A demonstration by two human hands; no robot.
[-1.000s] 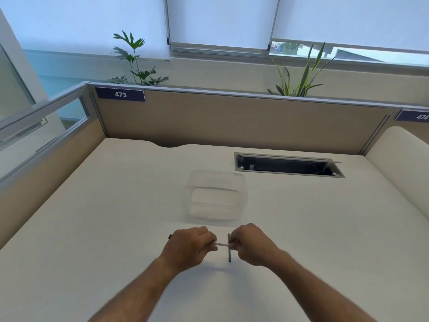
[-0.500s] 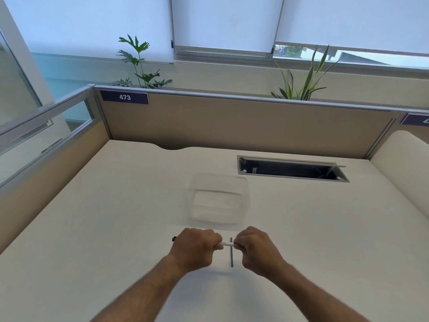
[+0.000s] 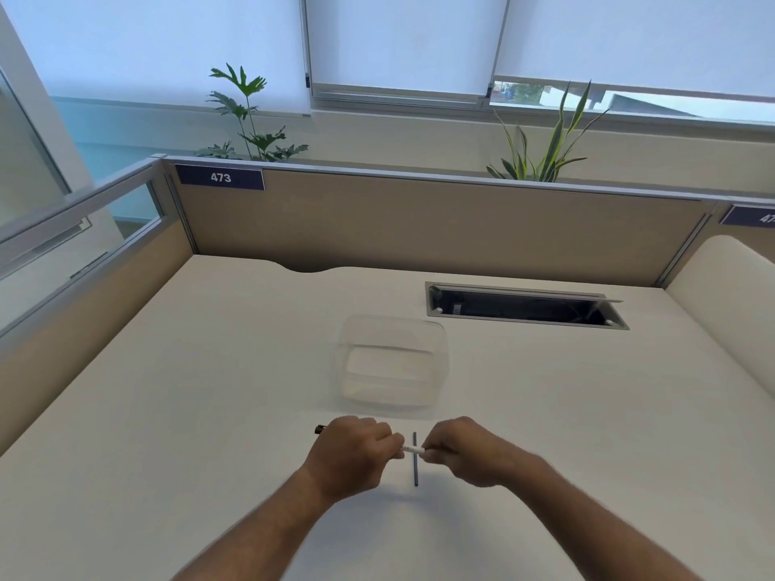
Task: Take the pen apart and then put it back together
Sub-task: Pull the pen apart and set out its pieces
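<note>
Both fists (image 3: 354,448) gripping pen barrel (image 3: 413,449)

Clear container (image 3: 392,362) sits just beyond my hands, blocking forward reach. Thin dark refill (image 3: 415,467) lies beneath them. Desk (image 3: 167,413) open left and right.

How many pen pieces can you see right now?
2. A white barrel is held between the left hand and the right hand, with a dark tip poking out past the left. A thin dark refill lies on the desk beneath. Smaller parts may be hidden in the fists.
</note>
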